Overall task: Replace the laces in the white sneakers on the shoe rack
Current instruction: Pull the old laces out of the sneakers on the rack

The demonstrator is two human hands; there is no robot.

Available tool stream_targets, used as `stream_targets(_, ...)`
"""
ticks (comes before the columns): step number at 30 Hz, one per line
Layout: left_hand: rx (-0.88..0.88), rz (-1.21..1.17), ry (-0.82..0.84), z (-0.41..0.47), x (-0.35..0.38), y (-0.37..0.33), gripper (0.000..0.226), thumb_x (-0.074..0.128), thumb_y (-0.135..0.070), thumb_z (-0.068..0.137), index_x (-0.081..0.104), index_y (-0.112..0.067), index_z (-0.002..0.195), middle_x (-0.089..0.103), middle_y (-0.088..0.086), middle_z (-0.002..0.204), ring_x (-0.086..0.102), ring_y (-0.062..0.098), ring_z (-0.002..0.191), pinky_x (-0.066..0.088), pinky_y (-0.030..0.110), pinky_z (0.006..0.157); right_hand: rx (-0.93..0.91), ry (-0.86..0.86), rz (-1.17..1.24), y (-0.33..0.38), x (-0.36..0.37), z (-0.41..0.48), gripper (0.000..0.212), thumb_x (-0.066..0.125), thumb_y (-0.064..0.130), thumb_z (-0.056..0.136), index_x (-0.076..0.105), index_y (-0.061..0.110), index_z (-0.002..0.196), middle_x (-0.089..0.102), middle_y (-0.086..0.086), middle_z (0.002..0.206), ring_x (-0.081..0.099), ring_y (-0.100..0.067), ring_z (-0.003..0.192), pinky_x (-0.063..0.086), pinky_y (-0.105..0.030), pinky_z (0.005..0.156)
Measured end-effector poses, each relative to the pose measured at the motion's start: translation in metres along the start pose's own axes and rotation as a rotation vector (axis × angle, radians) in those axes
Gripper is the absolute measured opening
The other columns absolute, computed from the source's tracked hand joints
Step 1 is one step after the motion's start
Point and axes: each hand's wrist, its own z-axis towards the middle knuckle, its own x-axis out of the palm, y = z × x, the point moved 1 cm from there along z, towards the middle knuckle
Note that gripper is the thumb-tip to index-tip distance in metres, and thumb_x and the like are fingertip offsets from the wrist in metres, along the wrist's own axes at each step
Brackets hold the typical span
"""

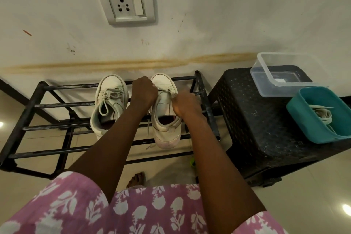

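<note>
Two white sneakers stand side by side on the top bars of a black metal shoe rack (34, 105), toes toward the wall. The left sneaker (110, 104) is laced, with a loose loop hanging into its opening. Both my hands are at the right sneaker (167, 119). My left hand (144, 92) is curled at the lace near its toe. My right hand (183, 103) pinches the lace (171, 91) over the tongue. One loose lace end (150, 145) dangles down past the sneaker's heel.
A black woven stool (256, 119) stands right of the rack. On it sit a clear plastic box (266, 81) and a teal tub (303, 119) holding spare laces (322, 115). A wall socket (126, 3) is above. My bare foot (137, 179) is on the tiled floor.
</note>
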Motion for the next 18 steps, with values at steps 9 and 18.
stream_targets(9, -0.333, -0.354, -0.019, 0.008, 0.003, 0.04, 0.019, 0.053, -0.007, 0.085, 0.056, -0.009, 0.066, 0.066, 0.021, 0.094, 0.064, 0.039, 0.095, 0.055, 0.047, 0.083, -0.049, 0.032, -0.069, 0.001, 0.001, 0.006, 0.029, 0.044, 0.021, 0.096, 0.057, 0.006, 0.117, 0.062, -0.012, 0.112, 0.059, -0.028, 0.103, 0.042, -0.032, 0.072)
stream_targets(18, -0.223, -0.419, -0.122, -0.02, -0.012, 0.016, 0.02, 0.058, -0.007, 0.082, 0.074, -0.002, 0.093, 0.073, 0.017, 0.086, 0.069, 0.031, 0.083, 0.055, 0.041, 0.083, -0.381, -0.051, -0.374, 0.016, 0.011, 0.021, 0.036, 0.048, 0.009, 0.095, 0.059, 0.016, 0.128, 0.047, -0.015, 0.132, 0.048, -0.031, 0.118, 0.043, -0.037, 0.097)
